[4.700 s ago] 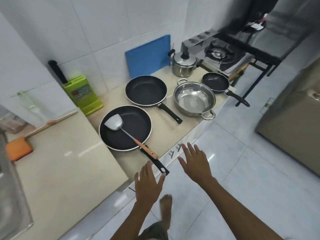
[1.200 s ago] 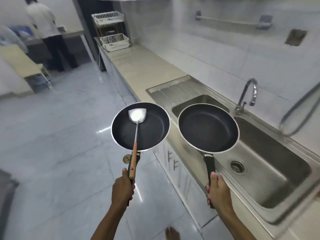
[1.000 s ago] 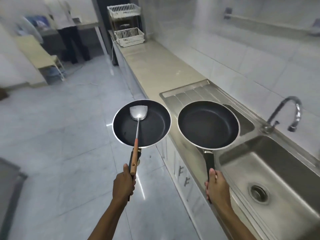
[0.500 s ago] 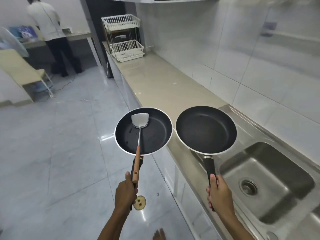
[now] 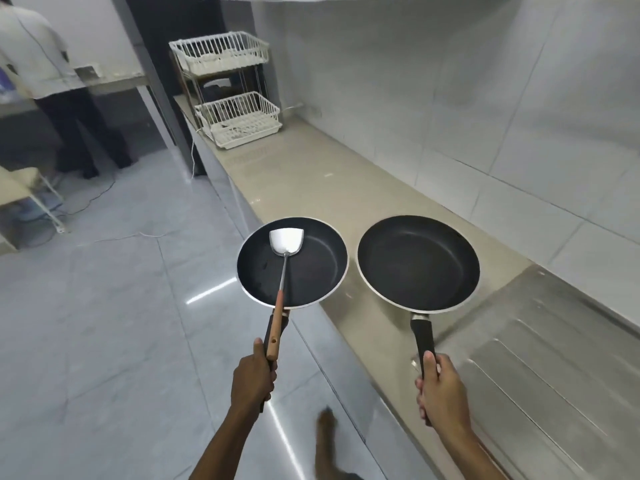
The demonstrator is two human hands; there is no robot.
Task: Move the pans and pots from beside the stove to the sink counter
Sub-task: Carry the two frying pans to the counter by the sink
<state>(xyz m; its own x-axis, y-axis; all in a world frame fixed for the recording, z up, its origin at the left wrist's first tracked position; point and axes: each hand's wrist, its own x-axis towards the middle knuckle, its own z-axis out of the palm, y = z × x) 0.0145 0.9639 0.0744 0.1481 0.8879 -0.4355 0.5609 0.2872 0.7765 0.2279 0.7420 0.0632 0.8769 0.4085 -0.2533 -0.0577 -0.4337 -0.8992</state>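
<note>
My left hand grips the black handle of a black frying pan, held level in the air over the counter's front edge. A steel spatula with a wooden handle lies in that pan, its handle pinned under my thumb. My right hand holds a second black frying pan by its handle above the beige counter, just left of the steel drainboard.
A white two-tier wire dish rack stands at the counter's far end. White tiled wall runs along the right. A person stands at a table across the grey tiled floor at far left. My foot shows below.
I took both pans from beside the stove and carried them past the sink. The basin and tap have slid out of view; the pans now hang by the drainboard and beige counter.
</note>
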